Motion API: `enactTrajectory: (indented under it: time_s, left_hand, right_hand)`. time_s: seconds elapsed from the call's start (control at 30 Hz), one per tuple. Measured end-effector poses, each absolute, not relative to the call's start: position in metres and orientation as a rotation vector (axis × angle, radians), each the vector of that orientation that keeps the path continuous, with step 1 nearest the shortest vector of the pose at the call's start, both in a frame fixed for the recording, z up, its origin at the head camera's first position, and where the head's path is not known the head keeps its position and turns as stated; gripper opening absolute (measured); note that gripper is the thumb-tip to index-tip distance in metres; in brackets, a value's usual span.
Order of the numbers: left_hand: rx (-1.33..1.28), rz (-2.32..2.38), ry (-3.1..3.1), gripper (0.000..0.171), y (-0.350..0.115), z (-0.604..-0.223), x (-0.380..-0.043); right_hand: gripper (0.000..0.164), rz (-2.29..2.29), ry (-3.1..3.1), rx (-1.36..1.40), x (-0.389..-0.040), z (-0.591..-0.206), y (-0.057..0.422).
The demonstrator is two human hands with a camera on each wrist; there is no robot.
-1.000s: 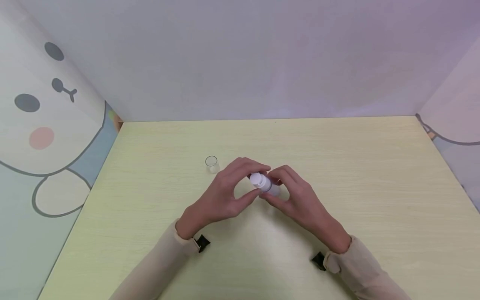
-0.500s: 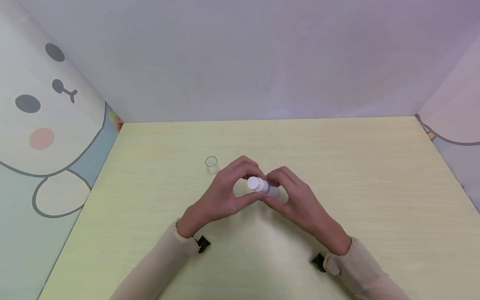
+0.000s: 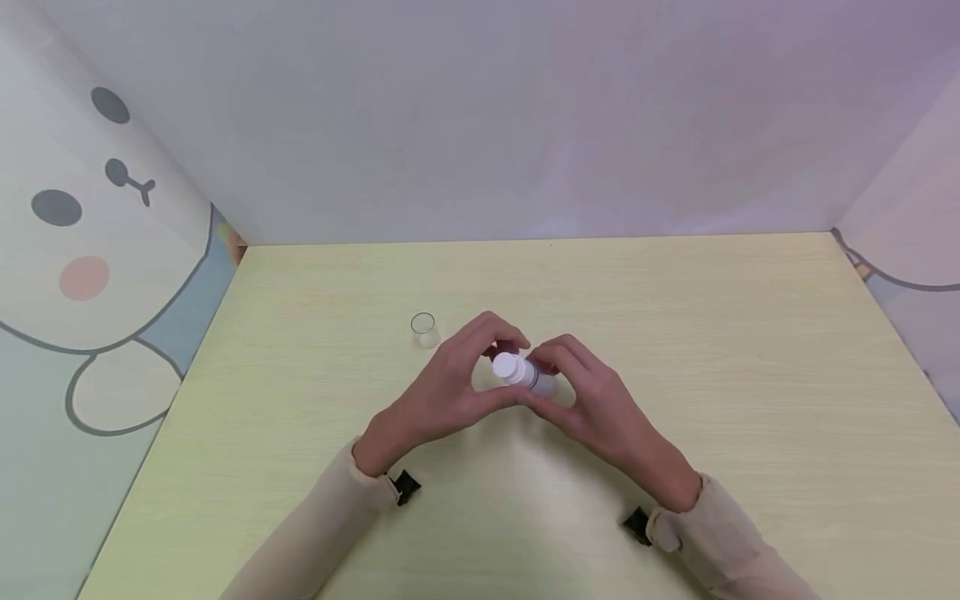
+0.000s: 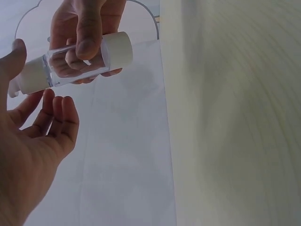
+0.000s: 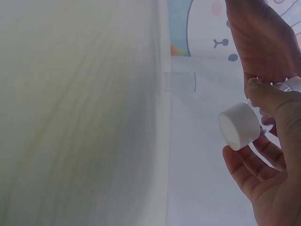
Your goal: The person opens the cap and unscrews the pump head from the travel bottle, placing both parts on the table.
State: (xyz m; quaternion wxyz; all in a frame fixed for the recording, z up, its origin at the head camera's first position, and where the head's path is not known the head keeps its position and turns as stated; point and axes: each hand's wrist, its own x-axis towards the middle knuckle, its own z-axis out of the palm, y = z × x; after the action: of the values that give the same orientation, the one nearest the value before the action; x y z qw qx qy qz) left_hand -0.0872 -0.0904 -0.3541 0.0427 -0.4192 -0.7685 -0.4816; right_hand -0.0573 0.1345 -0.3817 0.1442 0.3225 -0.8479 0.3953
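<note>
Both hands hold a small clear bottle [image 4: 77, 61] with a white base [image 5: 239, 126] and a white top [image 3: 507, 367], tilted with its top to the left. My right hand [image 3: 600, 396] grips the clear body, its thumb lying across it in the left wrist view. My left hand [image 3: 450, 400] has thumb and forefinger curled round the white top; its other fingers are bent beneath, off the bottle. A small projection shows at the end of the top in the left wrist view. Fingers hide part of the body.
A small clear glass cup [image 3: 425, 332] stands on the pale wooden table [image 3: 712, 333], left of and beyond the hands. A pale wall [image 3: 525, 125] rises at the table's far edge. Printed cartoon panels [image 3: 82, 333] flank the table.
The bottle's top has shifted slightly left and toward me. My left fingertips have drawn back and curled at the top; the right hand has hardly moved.
</note>
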Motion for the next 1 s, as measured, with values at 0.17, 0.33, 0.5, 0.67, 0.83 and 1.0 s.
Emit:
enactTrajectory:
  time_s: [0.17,0.33,0.5,0.67,0.83,1.0]
  left_hand:
    - [-1.329,-1.471,-2.307,0.04,-0.088,-0.3505,-0.0859]
    - [-1.402,-1.484,-2.242,0.036,-0.0873,-0.348,-0.0845]
    - [-1.397,-1.513,-2.242,0.041,-0.0894,-0.3478,-0.0846]
    - [-1.391,-1.501,-2.247,0.035,-0.0901,-0.3486,-0.0857]
    - [-1.372,-1.526,-2.253,0.031,-0.0909,-0.3503,-0.086]
    - [-1.344,-1.557,-2.252,0.031,-0.0909,-0.3501,-0.0867]
  right_hand:
    - [0.042,1.139,-2.437,0.931,-0.0577,-0.3819,0.1351]
    - [0.047,1.15,-2.416,0.928,-0.0581,-0.3835,0.1351]
    - [0.047,1.159,-2.422,0.907,-0.0577,-0.3828,0.135]
    - [0.048,1.162,-2.445,0.893,-0.0567,-0.38,0.1352]
    - [0.046,1.157,-2.444,0.888,-0.0568,-0.3805,0.1353]
    - [0.044,1.166,-2.423,0.911,-0.0576,-0.3816,0.1357]
